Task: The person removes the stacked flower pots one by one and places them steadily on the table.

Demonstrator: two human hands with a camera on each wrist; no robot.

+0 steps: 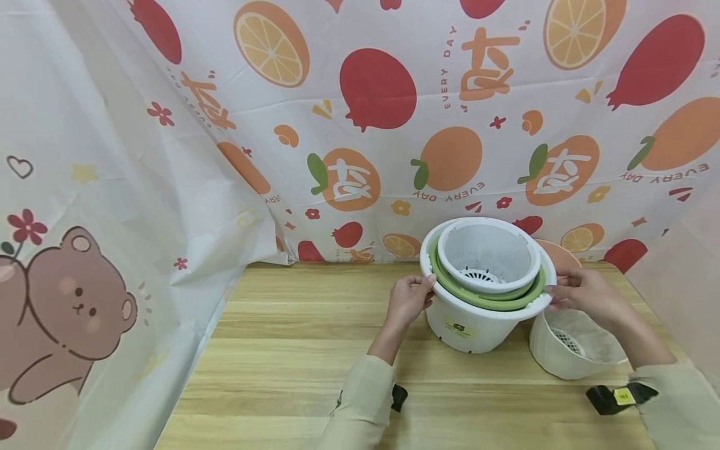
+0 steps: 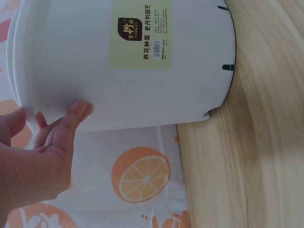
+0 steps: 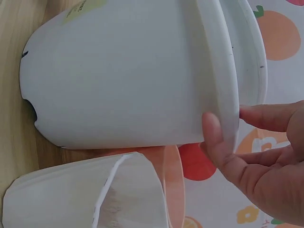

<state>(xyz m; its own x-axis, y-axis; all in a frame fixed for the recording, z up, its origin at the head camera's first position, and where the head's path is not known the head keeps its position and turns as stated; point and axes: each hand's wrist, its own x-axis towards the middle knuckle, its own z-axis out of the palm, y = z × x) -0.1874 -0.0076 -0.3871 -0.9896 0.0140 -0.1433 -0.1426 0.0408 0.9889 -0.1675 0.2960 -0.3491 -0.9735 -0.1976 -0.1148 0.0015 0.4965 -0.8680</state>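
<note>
A large white flower pot (image 1: 472, 328) with a yellowish label stands on the wooden table, slightly tilted toward me. Nested inside it are a green pot (image 1: 495, 304) and a smaller white pot (image 1: 488, 250) with a slotted bottom. My left hand (image 1: 409, 300) pinches the large pot's rim on its left side, thumb on top and fingers beneath. On the opposite side my right hand (image 1: 590, 297) grips the same rim between thumb and fingers, as the right wrist view shows (image 3: 266, 161).
Right of the nested pots a cream pot (image 1: 542, 350) lies tipped, its opening toward the right. An orange pot (image 1: 557, 256) is partly hidden behind them. A fruit-print cloth (image 1: 382, 187) hangs along the table's (image 1: 292, 356) back edge.
</note>
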